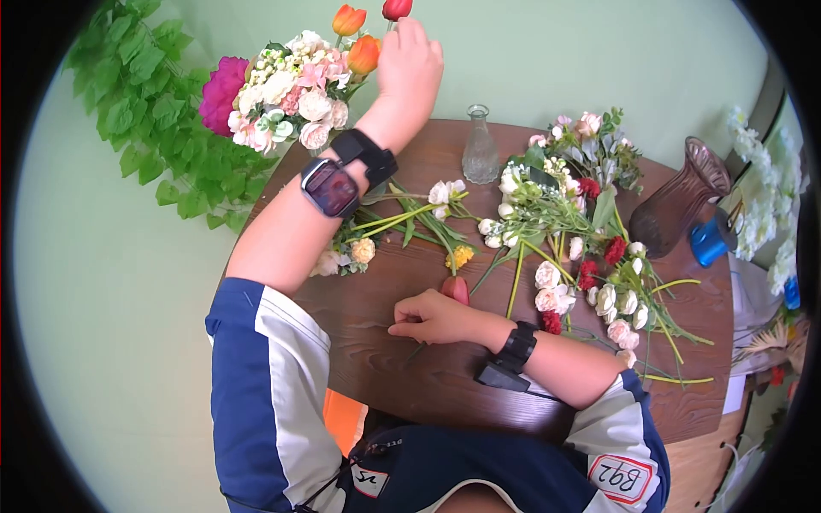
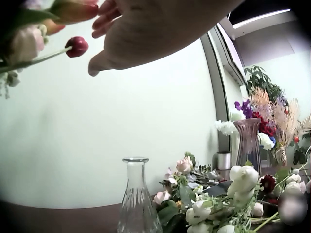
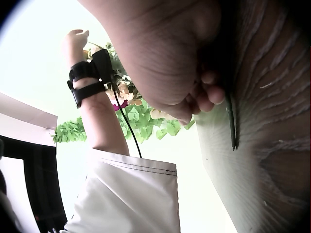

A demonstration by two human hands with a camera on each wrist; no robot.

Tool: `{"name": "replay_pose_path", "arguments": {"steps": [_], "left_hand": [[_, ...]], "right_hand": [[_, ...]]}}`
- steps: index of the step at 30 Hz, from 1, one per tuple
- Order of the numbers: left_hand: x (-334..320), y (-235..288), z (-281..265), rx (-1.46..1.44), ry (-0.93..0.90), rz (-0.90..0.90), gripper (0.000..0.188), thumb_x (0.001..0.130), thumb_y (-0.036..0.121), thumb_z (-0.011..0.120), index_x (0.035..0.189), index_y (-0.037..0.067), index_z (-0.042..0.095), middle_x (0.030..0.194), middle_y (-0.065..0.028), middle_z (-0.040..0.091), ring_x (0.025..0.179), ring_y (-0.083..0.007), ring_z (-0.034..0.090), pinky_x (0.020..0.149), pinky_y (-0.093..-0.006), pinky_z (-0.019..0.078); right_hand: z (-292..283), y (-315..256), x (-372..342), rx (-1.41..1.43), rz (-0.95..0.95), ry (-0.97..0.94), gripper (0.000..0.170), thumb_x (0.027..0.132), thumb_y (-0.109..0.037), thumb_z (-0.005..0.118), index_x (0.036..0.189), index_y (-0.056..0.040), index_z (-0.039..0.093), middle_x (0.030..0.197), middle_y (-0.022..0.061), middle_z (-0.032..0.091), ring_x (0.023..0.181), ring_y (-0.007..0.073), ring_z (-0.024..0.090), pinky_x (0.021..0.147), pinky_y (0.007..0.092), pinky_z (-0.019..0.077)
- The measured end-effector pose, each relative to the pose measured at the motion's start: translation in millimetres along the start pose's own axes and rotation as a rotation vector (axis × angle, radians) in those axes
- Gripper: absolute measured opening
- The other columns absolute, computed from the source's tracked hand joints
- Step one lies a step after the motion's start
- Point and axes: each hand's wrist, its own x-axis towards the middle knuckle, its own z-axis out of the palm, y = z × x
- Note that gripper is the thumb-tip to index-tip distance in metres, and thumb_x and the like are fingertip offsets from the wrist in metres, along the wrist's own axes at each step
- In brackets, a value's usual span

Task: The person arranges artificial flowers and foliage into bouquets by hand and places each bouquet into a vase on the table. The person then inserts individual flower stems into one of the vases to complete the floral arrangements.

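Note:
My left hand is raised at the flower arrangement, its fingers right by a red tulip and orange tulips. In the left wrist view its fingertips meet the petals of an orange-red tulip, with the thumb apart. The bouquet beside it has white and pink blooms plus a magenta peony. My right hand rests loosely curled on the table over the stem of another red tulip. That stem's end shows past the fingers in the right wrist view.
A clear glass vase stands at the back of the brown table. Loose flowers cover its right side, near a tilted dark glass vase and a blue spool. Green leaves hang at the left.

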Motion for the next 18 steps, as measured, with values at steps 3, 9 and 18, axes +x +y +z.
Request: {"name": "replay_pose_path", "arguments": {"steps": [3, 9, 18], "left_hand": [[9, 4, 8, 0.297, 0.01, 0.031, 0.013, 0.071, 0.016, 0.059, 0.08, 0.01, 0.066, 0.094, -0.0131, 0.057, 0.092, -0.0247, 0.051, 0.072, -0.0331, 0.0366], [31, -11, 14, 0.239, -0.327, -0.012, 0.018, 0.072, 0.014, 0.057, 0.084, 0.012, 0.071, 0.091, -0.0088, 0.065, 0.09, -0.0247, 0.054, 0.075, -0.0363, 0.0334], [17, -26, 8, 0.253, -0.184, -0.031, 0.012, 0.069, 0.013, 0.058, 0.072, 0.012, 0.07, 0.07, -0.0061, 0.065, 0.076, -0.0248, 0.056, 0.065, -0.0383, 0.0325]], "right_hand": [[0, 1, 1, -0.005, -0.027, -0.002, 0.027, 0.084, -0.022, 0.061, 0.068, -0.0019, 0.053, 0.052, 0.004, 0.053, 0.043, 0.0107, 0.052, 0.04, 0.0252, 0.0376], [1, 4, 1, -0.003, -0.038, 0.001, 0.027, 0.084, -0.022, 0.062, 0.068, -0.0022, 0.053, 0.052, 0.0044, 0.054, 0.043, 0.011, 0.052, 0.04, 0.0253, 0.0377], [3, 6, 1, -0.014, -0.08, 0.027, 0.027, 0.083, -0.023, 0.062, 0.068, -0.0019, 0.053, 0.053, 0.0055, 0.054, 0.042, 0.012, 0.052, 0.041, 0.0262, 0.0385]]}}
